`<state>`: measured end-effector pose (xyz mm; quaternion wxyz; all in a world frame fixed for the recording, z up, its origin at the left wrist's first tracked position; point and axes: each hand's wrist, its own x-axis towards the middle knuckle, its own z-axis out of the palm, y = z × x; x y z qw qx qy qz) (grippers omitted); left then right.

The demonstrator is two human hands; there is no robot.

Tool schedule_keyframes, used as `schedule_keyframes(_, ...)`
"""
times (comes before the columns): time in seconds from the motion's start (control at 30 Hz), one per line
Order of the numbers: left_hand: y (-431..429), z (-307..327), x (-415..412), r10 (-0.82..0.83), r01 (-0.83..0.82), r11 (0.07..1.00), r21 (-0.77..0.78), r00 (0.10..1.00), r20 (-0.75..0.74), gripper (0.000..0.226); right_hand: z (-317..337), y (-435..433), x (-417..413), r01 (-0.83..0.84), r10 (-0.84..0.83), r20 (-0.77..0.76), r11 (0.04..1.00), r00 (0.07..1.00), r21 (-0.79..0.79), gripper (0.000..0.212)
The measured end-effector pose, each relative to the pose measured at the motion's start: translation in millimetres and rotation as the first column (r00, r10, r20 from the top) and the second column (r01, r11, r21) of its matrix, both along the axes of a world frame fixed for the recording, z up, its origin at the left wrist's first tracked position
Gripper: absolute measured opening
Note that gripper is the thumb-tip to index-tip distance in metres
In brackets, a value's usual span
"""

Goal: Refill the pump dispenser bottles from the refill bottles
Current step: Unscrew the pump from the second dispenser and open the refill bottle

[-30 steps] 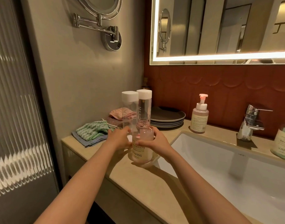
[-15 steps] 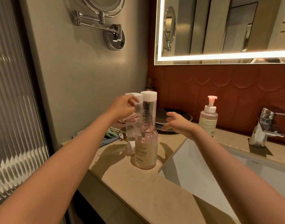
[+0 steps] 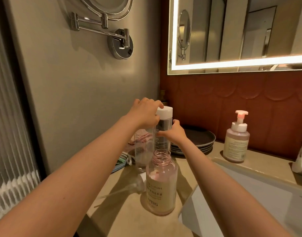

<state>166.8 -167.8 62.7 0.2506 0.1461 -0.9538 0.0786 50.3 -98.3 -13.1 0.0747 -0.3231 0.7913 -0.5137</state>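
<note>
An open pink dispenser bottle [image 3: 161, 182] stands without its pump on the counter near me. Its removed pump [image 3: 129, 187] lies beside it on the left. Behind it stand two tall clear refill bottles. My right hand [image 3: 175, 133] grips the body of the right refill bottle [image 3: 162, 137]. My left hand [image 3: 143, 113] curls over its white cap [image 3: 165, 112] from the left. The left refill bottle [image 3: 141, 151] stands next to it, its cap hidden behind my left hand.
A pink pump dispenser [image 3: 236, 142] stands on the counter by the sink [image 3: 249, 194]. Another bottle [image 3: 301, 161] shows at the right edge. Dark stacked plates [image 3: 198, 139] and folded cloths [image 3: 126, 159] lie at the back. A swing-arm mirror [image 3: 112, 31] juts from the left wall.
Both hands let go of the pink dispenser bottle and moved up and back. The right hand took hold of the right refill bottle and the left hand settled on its cap.
</note>
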Motion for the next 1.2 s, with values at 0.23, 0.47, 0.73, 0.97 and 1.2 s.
schedule_keyframes(0.23,4,-4,-3,-0.029,0.029,1.000,-0.007,0.999,0.020,0.048,-14,-2,4,0.099,-0.105,-0.080,0.992,0.991,-0.072,0.061)
schedule_keyframes(0.47,25,-2,-5,-0.116,0.116,0.993,0.025,0.993,-0.004,0.049,-9,37,2,0.154,-0.158,-0.098,0.987,0.983,-0.046,0.064)
schedule_keyframes(0.73,64,3,-7,-0.215,0.204,0.966,0.161,0.975,0.058,0.043,-5,92,3,-0.006,0.006,-0.034,1.000,0.999,-0.022,0.060)
schedule_keyframes(0.97,102,16,-18,-0.275,0.175,0.929,0.326,0.917,0.290,0.047,5,129,15,-0.238,0.237,0.066,0.971,0.969,0.011,0.054)
schedule_keyframes(1.2,116,16,-4,-0.336,0.223,0.903,0.368,0.900,0.278,0.049,-5,140,32,-0.160,0.167,0.050,0.981,0.985,-0.109,0.054)
